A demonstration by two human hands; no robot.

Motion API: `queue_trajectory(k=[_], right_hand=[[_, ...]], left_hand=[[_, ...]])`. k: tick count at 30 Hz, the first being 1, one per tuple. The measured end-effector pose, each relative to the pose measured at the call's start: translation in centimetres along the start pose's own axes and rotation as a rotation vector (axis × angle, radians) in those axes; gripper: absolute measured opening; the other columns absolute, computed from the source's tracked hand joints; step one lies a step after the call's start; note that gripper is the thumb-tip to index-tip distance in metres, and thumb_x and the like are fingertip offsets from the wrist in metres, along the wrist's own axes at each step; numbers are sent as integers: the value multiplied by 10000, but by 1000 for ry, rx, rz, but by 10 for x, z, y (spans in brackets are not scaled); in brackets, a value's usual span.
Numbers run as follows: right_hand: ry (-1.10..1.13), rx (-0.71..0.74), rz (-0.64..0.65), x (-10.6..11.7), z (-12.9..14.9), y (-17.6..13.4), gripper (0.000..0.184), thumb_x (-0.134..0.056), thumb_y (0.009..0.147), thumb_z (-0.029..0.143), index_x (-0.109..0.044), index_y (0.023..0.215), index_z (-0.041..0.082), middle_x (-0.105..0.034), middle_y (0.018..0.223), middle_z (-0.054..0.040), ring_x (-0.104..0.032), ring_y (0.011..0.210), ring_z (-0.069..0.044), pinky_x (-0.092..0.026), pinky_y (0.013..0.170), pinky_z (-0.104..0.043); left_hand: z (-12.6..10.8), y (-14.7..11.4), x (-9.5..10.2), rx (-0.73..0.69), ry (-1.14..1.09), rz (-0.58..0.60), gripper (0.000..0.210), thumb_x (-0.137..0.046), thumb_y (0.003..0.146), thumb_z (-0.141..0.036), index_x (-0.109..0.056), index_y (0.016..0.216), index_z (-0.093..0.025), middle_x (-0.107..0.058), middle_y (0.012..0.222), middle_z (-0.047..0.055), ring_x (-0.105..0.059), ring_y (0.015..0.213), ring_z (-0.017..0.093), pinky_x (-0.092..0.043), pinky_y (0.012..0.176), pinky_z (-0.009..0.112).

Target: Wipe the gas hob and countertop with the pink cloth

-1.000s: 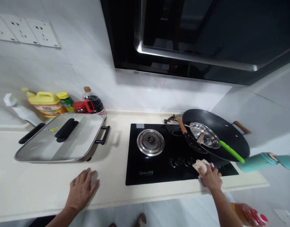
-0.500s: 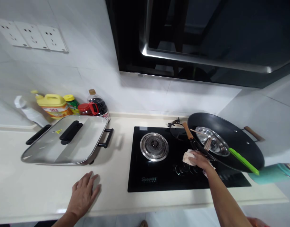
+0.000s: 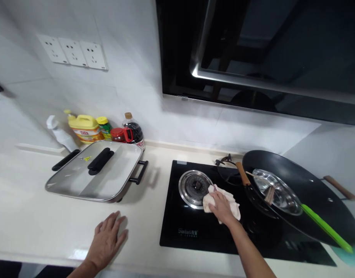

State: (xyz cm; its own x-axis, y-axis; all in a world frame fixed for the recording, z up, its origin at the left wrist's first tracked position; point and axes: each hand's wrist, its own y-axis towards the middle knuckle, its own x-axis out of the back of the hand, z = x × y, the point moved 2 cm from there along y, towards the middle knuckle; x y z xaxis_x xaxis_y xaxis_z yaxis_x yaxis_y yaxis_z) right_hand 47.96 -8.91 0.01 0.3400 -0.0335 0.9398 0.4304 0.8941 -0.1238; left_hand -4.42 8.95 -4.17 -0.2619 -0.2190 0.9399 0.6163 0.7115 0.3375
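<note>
My right hand presses a pale cloth onto the black glass gas stove, its fingers closed over the fabric. The cloth touches the right rim of the round left burner. My left hand lies flat on the cream counter with its fingers spread, holding nothing. Just beyond it stands an electric pan under a glass lid with a black handle.
A large black wok rests over the stove's right side, with a metal bowl and a green-handled utensil inside. Several bottles, including a yellow jug, line the wall. The range hood hangs above.
My right hand has moved left with the cloth, from beside the wok to the left burner. My left hand stays on the counter. The view has turned slightly left.
</note>
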Motion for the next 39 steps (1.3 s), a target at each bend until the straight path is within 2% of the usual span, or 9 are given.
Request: queue_trajectory(k=[4,8,11,14,20,25,30,35,39], right_hand=[[-56,85,136,0,-18,-19,742,-609,828,355,-475,1555,289,-336,1701,-92,-335,1549,-303,-317,1217,-491],[-56,-84,43,15,-35,-5,623,-520,893,340,-510,1516,319,-474,1616,-80,-448,1480,-309,-408,1142,-512],[26,-325,-33,25,-32,22,522,-353,1010,417,-541,1455,219,-670,1364,-151,-654,1256,-278,-502,1019,-407],[21,-441,-8,28,-17,58,604,-249,1040,549,-573,1357,150,-727,1176,-194,-732,1064,-297,-541,896,-405],[-50,-453,29,35,14,133,500,-384,1013,465,-551,1334,121,-616,1340,-247,-693,1166,-336,-515,937,-444],[-100,-386,24,42,40,176,480,-429,1003,445,-565,1334,125,-585,1338,-240,-653,1192,-351,-507,950,-469],[-151,-183,-22,25,108,199,447,-451,1009,407,-577,1345,141,-558,1355,-231,-542,1286,-378,-473,994,-489],[-164,47,-50,-4,183,184,510,-534,979,350,-528,1458,175,-506,1468,-204,-462,1356,-373,-404,1085,-507],[-135,198,-42,-23,222,142,516,-582,955,341,-548,1456,221,-477,1546,-167,-447,1376,-361,-391,1111,-508]], left_hand=[[1,-3,-1,12,-14,10,435,-503,973,-519,-704,1255,-256,-645,1438,131,-555,1342,332,-445,1047,503],[0,-5,-1,13,-22,10,441,-497,984,-516,-706,1274,-258,-642,1445,133,-555,1340,325,-446,1060,506],[-2,-7,-1,5,-24,-4,435,-513,981,-516,-699,1286,-268,-641,1449,128,-558,1339,326,-446,1064,509],[-2,-9,-1,2,-36,-14,427,-539,973,-508,-691,1294,-271,-640,1452,128,-561,1340,330,-450,1057,509],[-5,-10,2,2,-33,-15,422,-564,967,-496,-688,1299,-269,-632,1458,136,-562,1337,335,-456,1061,516],[-10,-12,6,-20,-5,-18,418,-564,968,-466,-682,1311,-257,-619,1469,146,-545,1349,338,-455,1072,519],[-12,-15,6,-11,-5,-3,422,-568,971,-453,-669,1328,-250,-604,1489,148,-527,1368,339,-427,1097,529],[-11,-15,5,-1,-17,1,415,-569,971,-455,-669,1318,-250,-613,1477,146,-529,1362,336,-429,1082,537],[-9,-12,4,6,-16,6,404,-567,968,-461,-682,1295,-254,-621,1461,145,-538,1345,337,-440,1061,537]])
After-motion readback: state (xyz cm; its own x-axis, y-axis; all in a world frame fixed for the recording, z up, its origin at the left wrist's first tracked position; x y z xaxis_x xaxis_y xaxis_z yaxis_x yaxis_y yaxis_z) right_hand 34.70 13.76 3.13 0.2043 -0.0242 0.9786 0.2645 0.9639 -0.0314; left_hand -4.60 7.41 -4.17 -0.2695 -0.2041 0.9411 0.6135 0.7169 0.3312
